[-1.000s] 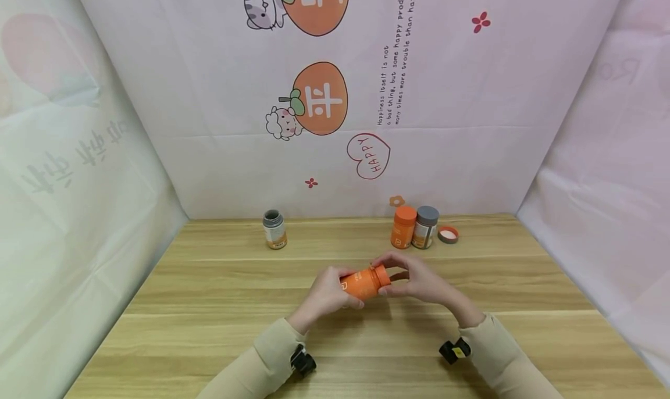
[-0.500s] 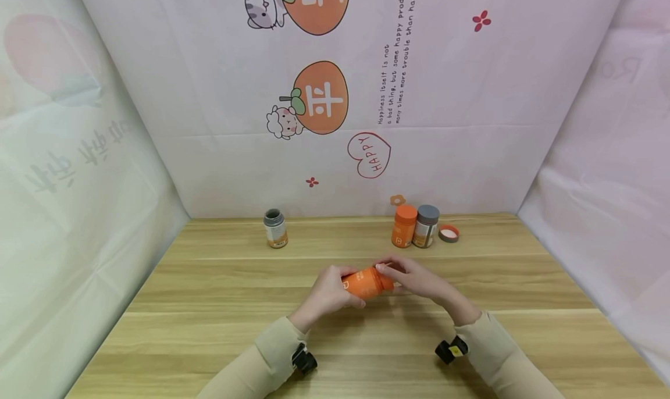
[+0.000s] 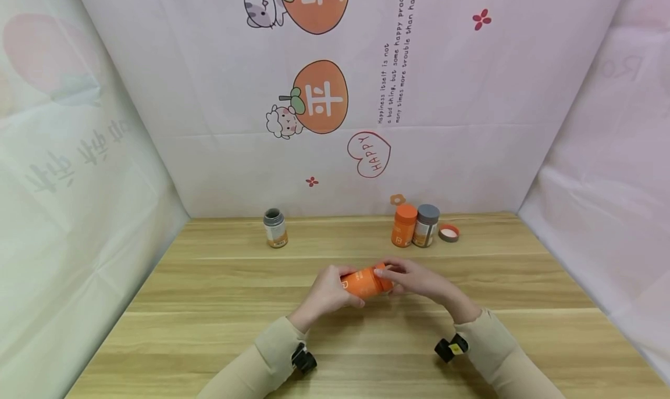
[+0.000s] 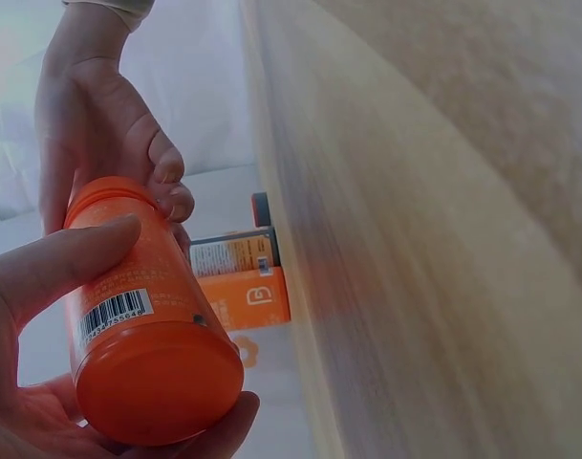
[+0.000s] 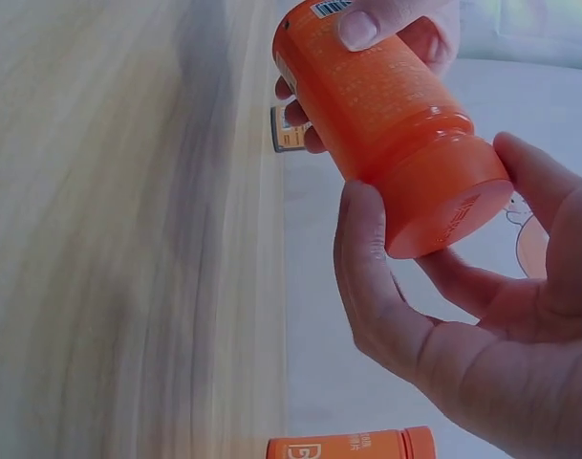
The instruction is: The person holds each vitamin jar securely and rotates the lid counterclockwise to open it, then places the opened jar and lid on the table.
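Note:
My left hand (image 3: 328, 291) grips the body of an orange bottle (image 3: 360, 284), which lies tilted above the table with its capped end to the right. At that end, my right hand (image 3: 421, 280) pinches the orange screw cap (image 5: 453, 191) between thumb and fingers. The right wrist view shows the cap seated on the bottle's neck, with fingertips on opposite sides of its rim. A barcode (image 4: 116, 314) shows near the bottle's base in the left wrist view, where the left thumb lies along the body.
Toward the back right stand a capped orange bottle (image 3: 403, 227) and a grey-capped bottle (image 3: 425, 227), side by side. An upturned lid (image 3: 449, 232) lies to their right. An uncapped grey-necked bottle (image 3: 275, 229) stands at the back left. White printed cloth (image 3: 235, 178) walls the wooden table (image 3: 220, 306).
My right hand has turned and closed in over the cap, its thumb now across the cap's near upper side. The left hand and the bottle have stayed nearly still.

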A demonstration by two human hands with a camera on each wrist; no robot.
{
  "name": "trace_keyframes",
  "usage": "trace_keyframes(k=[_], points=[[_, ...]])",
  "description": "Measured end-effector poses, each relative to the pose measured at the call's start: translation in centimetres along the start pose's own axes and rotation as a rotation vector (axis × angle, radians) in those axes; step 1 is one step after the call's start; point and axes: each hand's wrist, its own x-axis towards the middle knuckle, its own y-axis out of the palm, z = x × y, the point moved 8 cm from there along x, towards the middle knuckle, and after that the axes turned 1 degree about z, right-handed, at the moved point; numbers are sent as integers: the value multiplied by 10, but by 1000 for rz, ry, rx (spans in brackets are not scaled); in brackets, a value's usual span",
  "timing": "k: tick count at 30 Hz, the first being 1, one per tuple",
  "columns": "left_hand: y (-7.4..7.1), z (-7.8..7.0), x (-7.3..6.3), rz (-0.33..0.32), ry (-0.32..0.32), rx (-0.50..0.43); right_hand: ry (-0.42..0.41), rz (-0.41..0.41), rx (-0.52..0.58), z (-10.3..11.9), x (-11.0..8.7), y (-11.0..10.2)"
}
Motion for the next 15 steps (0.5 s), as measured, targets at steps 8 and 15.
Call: trace_keyframes(k=[8, 15], points=[[-1, 3, 0, -1, -12, -2, -89, -57, -75, 7, -2, -7], [-3, 2, 0, -8, -16, 3, -162, -62, -36, 15, -5, -10]])
